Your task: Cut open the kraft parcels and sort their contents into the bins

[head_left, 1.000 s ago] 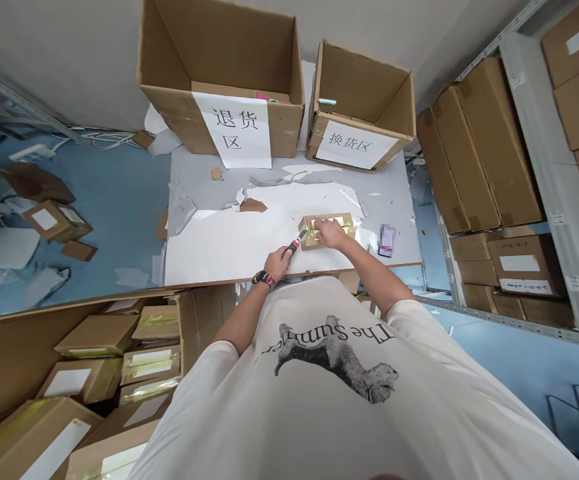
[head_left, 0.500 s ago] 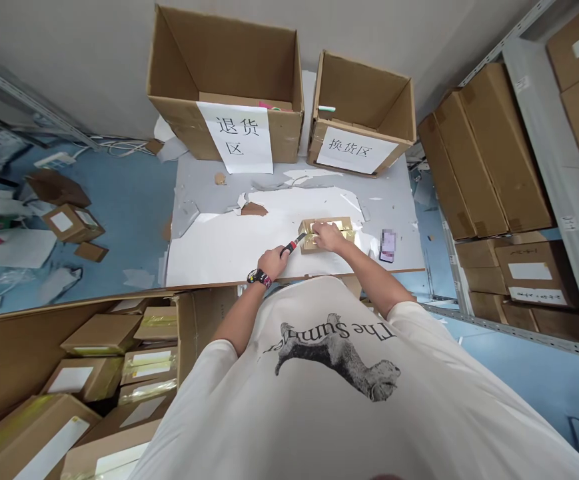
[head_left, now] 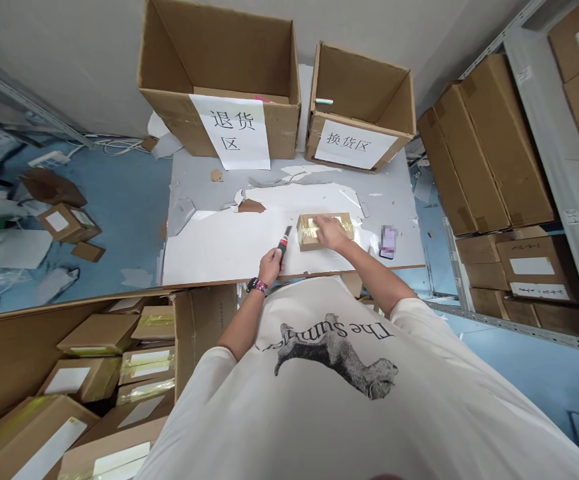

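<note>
My left hand (head_left: 270, 267) grips a utility knife (head_left: 284, 240) with a red and black handle, its tip pointing up and away from the parcel. A wristband circles that wrist. My right hand (head_left: 332, 233) rests flat on top of a small cardboard box (head_left: 309, 235), whose top carries shiny gold tape. The hand hides part of the box top. The box lies on white paper (head_left: 219, 253) covering a grey table, close to the table's near edge. The knife stands a little to the left of the box, not touching it.
Two open cartons with paper signs (head_left: 219, 60) (head_left: 359, 87) stand at the table's far edge. A blurred phone (head_left: 388, 243) lies right of the box. Shelves of cartons (head_left: 499, 147) rise on the right. A large carton of parcels (head_left: 94, 353) sits at lower left.
My left hand has drawn back from the box, and the knife has turned from leaning against the taped box to pointing upright. My right hand stays on the box.
</note>
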`<state>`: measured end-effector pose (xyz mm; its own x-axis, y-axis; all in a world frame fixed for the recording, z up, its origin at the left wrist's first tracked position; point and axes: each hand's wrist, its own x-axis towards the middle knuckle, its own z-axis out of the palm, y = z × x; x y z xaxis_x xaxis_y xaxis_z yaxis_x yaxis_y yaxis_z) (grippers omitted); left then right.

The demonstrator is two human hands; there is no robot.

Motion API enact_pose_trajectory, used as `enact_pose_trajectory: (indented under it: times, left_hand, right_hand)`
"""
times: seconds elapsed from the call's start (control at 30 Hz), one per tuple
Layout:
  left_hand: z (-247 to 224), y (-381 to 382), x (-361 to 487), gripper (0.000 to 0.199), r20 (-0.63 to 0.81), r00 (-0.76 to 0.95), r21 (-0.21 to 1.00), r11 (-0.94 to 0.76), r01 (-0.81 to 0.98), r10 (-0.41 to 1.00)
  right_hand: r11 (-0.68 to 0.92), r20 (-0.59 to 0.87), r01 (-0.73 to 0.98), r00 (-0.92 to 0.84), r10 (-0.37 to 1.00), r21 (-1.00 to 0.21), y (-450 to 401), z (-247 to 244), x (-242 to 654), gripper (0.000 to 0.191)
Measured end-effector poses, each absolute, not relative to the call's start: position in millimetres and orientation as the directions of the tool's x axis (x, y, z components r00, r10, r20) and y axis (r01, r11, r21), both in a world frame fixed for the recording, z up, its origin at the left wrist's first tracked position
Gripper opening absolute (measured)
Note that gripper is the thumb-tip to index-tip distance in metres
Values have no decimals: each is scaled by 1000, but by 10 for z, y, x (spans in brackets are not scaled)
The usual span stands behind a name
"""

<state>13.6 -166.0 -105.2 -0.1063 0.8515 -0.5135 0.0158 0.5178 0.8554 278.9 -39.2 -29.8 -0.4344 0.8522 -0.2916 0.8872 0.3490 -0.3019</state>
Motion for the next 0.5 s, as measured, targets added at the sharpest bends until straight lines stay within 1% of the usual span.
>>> enact_pose_trajectory:
  times: [0.1,0.13,0.2,0.27,0.37,0.43,0.5]
  left_hand:
    - [-1124,-1613,108,50,-588,-347,808,510,-295,731]
    - [-1142,-1598,88,49,-613,-403,788,491,-371,680]
    - [-1171,-1580,31,44,-641,-483,765,444,-467,597]
    - [-1190,-1580,-33,38,-637,-534,768,398,-501,556]
    - [-1205,-1594,-96,31,-597,-580,800,358,-482,554]
    - [-1210,-1600,-102,32,-564,-585,824,353,-443,583]
    - [-1208,-1605,-88,39,-517,-579,855,355,-377,630]
  right_hand:
    - [365,-228,885,-434,872,-288,-440,-368,2814,60]
    - [362,-220,890,-425,878,-276,-448,-394,2814,61]
    - [349,-216,907,-399,891,-237,-443,-452,2811,64]
    - [340,-229,921,-379,897,-192,-419,-513,2824,69]
    - [349,-268,925,-379,886,-154,-388,-600,2892,79]
    - [365,-284,918,-395,874,-155,-395,-644,2952,81]
    - [388,-278,906,-421,863,-167,-422,-672,2995,79]
